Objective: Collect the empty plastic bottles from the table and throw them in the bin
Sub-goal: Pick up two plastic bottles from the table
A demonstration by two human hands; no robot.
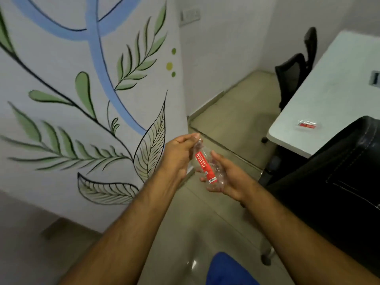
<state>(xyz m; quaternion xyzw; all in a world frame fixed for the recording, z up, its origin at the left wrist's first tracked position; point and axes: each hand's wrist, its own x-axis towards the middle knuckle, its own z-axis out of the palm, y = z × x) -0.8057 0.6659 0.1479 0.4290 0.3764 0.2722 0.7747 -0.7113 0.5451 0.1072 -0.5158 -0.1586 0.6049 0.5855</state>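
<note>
A clear empty plastic bottle [204, 164] with a red label is held in front of me over the floor, tilted with its neck up. My left hand [178, 155] pinches its cap end. My right hand [228, 177] cups the lower body from the right. A second flattened bottle [307, 124] with a red label lies on the white table [329, 95] at the right. No bin is in view.
A painted wall with leaves [92, 99] fills the left. Black office chairs stand at the table, one far [294, 75] and one near [339, 171]. Beige tiled floor [226, 112] runs between wall and table. Something blue [226, 270] shows at the bottom edge.
</note>
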